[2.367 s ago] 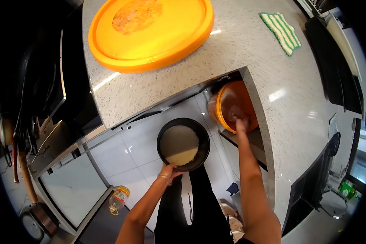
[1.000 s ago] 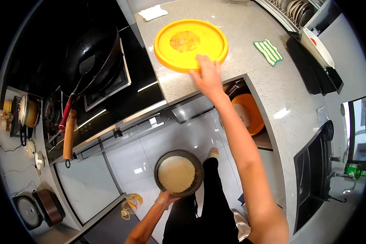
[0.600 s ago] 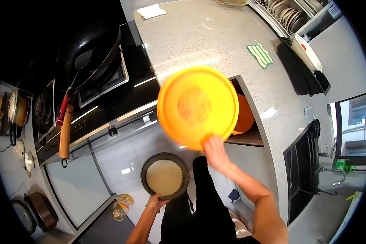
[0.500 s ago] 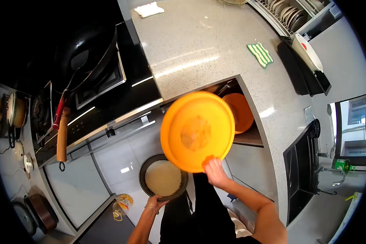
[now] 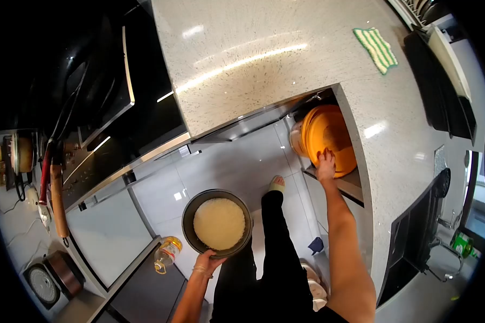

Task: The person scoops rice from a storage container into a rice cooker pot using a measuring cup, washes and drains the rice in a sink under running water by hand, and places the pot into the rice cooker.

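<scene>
My left hand [image 5: 209,261] grips the near rim of a dark round pot [image 5: 187,220], held low above the floor. White rice [image 5: 219,222] covers the pot's bottom. At the right, my right hand [image 5: 326,166] is on the orange lid [image 5: 335,137], which lies tilted over the opening of a bucket [image 5: 297,139] in the cabinet under the counter. The fingers of that hand are bent over the lid's near part; whether they pinch it is hard to see.
The grey counter [image 5: 242,75] bears a green-striped cloth [image 5: 376,49]. To the left are the stove [image 5: 145,81] and a wooden handle [image 5: 57,199]. An oil bottle [image 5: 168,252] stands at lower left. The sink [image 5: 409,242] is at the right; a rice cooker [image 5: 64,272] is far left.
The orange lid has gone from the counter, through the air in my right hand, down to the bucket in the cabinet. My left hand still holds the pot.
</scene>
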Tool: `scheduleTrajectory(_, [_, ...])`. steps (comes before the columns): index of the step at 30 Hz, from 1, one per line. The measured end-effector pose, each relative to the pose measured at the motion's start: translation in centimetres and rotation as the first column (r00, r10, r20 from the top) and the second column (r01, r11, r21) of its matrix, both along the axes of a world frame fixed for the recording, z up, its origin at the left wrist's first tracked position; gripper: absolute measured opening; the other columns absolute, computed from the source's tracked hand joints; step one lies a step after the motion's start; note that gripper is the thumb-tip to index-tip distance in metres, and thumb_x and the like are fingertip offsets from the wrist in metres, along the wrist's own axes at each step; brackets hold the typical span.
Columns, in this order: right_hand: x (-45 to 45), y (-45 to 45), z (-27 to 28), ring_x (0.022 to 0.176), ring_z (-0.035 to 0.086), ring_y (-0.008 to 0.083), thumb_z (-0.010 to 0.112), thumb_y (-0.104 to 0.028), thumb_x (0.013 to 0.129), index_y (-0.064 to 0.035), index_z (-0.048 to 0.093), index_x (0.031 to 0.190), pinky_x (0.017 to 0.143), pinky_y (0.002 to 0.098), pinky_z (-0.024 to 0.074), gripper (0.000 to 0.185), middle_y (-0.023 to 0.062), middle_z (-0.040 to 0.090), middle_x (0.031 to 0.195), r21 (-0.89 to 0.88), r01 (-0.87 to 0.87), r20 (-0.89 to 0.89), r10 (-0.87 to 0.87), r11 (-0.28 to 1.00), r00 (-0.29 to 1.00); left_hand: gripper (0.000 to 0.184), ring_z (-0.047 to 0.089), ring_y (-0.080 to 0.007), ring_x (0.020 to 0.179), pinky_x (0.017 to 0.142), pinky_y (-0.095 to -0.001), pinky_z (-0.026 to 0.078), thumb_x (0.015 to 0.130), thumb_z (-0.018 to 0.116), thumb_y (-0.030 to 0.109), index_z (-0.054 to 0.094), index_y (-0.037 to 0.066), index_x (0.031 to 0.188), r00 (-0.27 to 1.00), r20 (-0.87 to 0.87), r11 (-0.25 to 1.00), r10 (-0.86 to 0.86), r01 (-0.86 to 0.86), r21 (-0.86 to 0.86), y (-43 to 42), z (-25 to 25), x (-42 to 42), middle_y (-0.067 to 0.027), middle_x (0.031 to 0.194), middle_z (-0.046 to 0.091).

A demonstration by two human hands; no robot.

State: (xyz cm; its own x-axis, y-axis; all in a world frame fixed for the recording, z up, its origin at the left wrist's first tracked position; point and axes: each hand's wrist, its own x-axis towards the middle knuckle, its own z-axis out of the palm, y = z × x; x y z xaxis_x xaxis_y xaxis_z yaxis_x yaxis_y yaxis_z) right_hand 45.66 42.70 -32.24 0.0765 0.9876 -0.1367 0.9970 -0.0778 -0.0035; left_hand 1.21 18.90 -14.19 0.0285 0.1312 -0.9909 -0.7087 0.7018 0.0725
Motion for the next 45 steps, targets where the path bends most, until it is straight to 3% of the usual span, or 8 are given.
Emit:
scheduleTrajectory(8, [3.2,2.7,-9.3,0.11,0.045,0.0286,0.051,-0.011,0.083,-0.0068,0.046,0.122,0.092,0.0331,0.0388,0.04,0.0115,0.042,0.128,-0.099,0.245,-0.744,-0.235,0.965,0.625,0.041,0.052,-0.0385,0.102,0.086,-0.0485,0.047,0.075,0.048,0.001,0.04,-0.01,0.114,0.998,0.046,0.999,0.032,-0.032,-0.018,3.4,-0.2,4.9,-0.0252,0.112,0.049])
scheduleTrajectory(16, [0.4,10.4,1.3,0.109,0.047,0.0366,0.05,-0.024,0.084,-0.0025,0.056,0.103,0.092,0.0367,0.0389,0.029,0.0177,0.053,0.117,-0.276,0.396,-0.354,-0.476,0.876,0.806,0.038,0.06,-0.0326,0.092,0.077,-0.0417,0.053,0.075,0.049,0.003,0.044,-0.009,0.111,0.996,0.087,0.999,-0.02,0.024,-0.041,6.2,-1.0,8.1,-0.022,0.104,0.057])
scheduleTrajectory(20, [2.7,10.4,-4.1,0.105,0.052,0.0339,0.051,-0.021,0.084,-0.0032,0.049,0.118,0.089,0.0415,0.0402,0.038,0.0178,0.052,0.118,0.063,0.124,0.51,-0.139,0.99,0.849,0.04,0.06,-0.0338,0.092,0.078,-0.0438,0.053,0.075,0.048,0.002,0.042,-0.01,0.113,0.996,0.081,0.995,-0.043,0.05,-0.084,7.3,-1.5,8.6,-0.0216,0.105,0.056])
scheduleTrajectory(31, [2.9,10.6,-8.4,0.072,0.056,0.0277,0.043,-0.023,0.089,-0.0011,0.057,0.081,0.065,0.0358,0.0462,0.027,0.0135,0.059,0.074,0.147,0.368,-0.195,-0.338,0.918,0.921,0.045,0.059,-0.0365,0.092,0.075,-0.0496,0.053,0.072,0.048,-0.002,0.041,-0.008,0.116,0.991,-0.001,0.989,-0.132,0.132,0.072,8.9,-1.6,7.7,-0.0206,0.109,0.054])
scheduleTrajectory(35, [-2.5,4.5,-4.5,0.076,0.06,0.0278,0.046,-0.032,0.09,0.0029,0.055,0.097,0.069,0.0384,0.045,0.037,0.0168,0.061,0.08,-0.077,0.649,-0.863,-0.376,0.757,0.336,0.043,0.056,-0.0371,0.097,0.077,-0.0515,0.051,0.074,0.047,-0.001,0.041,-0.006,0.116,0.985,0.001,0.983,-0.173,0.173,0.059,8.4,0.7,6.7,-0.0197,0.111,0.052])
scheduleTrajectory(37, [-6.0,2.2,-0.6,0.084,0.06,0.0269,0.045,-0.035,0.091,0.0001,0.05,0.108,0.069,0.035,0.0479,0.04,0.0155,0.062,0.088,-0.753,0.494,-0.607,-0.747,0.434,-0.27,0.041,0.055,-0.0374,0.099,0.079,-0.0519,0.05,0.075,0.047,0.0,0.042,-0.006,0.116,0.978,-0.002,0.976,-0.207,0.207,0.063,8.2,1.0,6.1,-0.0192,0.111,0.052])
scheduleTrajectory(40, [-6.5,2.8,0.0,0.088,0.06,0.0252,0.042,-0.033,0.092,-0.0047,0.047,0.112,0.061,0.0262,0.0495,0.035,0.0147,0.06,0.096,-0.955,0.257,-0.286,-0.223,0.148,-0.932,0.04,0.056,-0.0369,0.097,0.078,-0.0501,0.051,0.075,0.048,0.001,0.043,-0.007,0.115,0.973,-0.015,0.971,-0.232,0.232,0.053,7.6,1.3,5.4,-0.0193,0.109,0.053])
scheduleTrajectory(45, [1.8,1.6,-11.0,0.088,0.061,0.025,0.044,-0.028,0.092,-0.005,0.049,0.111,0.068,0.0245,0.0528,0.031,0.0143,0.059,0.104,-0.849,0.143,-0.304,-0.25,0.508,-0.919,0.04,0.056,-0.0365,0.096,0.079,-0.0477,0.051,0.076,0.048,0.001,0.043,-0.007,0.114,0.962,-0.05,0.963,-0.268,0.268,0.001,7.6,1.5,5.4,-0.0214,0.11,0.053])
